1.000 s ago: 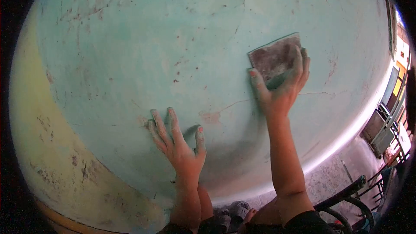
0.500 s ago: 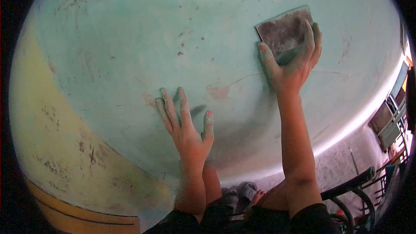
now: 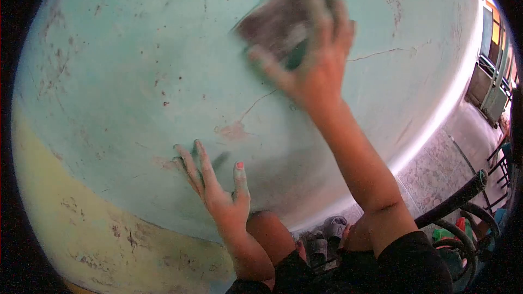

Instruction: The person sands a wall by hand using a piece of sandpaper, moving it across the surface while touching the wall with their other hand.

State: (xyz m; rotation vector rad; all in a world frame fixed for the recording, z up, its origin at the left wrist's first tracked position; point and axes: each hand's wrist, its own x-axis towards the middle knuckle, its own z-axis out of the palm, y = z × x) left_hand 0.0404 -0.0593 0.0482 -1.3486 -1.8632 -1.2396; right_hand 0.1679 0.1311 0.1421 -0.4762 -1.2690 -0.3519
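Note:
My right hand point(image 3: 321, 60) presses a dusty brown-grey sheet of sandpaper point(image 3: 272, 22) against the pale green wall point(image 3: 125, 60). Its thumb lies at the lower left of the sheet and its fingers over the right side; both are blurred by motion. Lower down, my left hand point(image 3: 220, 193) rests with spread, dust-covered fingertips at the wall and holds nothing. Between the hands, a thin crack point(image 3: 256, 104) runs up from a pinkish worn patch point(image 3: 234, 130) and passes behind my right hand.
Below the green, the wall has a scuffed yellow band point(image 3: 109, 228). At the lower right, a dark curved metal frame point(image 3: 452, 198) stands close to my right arm. Slippers point(image 3: 332, 228) are on the floor by the wall's foot. Shelving or furniture point(image 3: 490, 92) shows at the far right.
My right hand has slid the sandpaper up and to the left along the wall. My left hand stays near the same wall spot, while the camera view has shifted and tilted.

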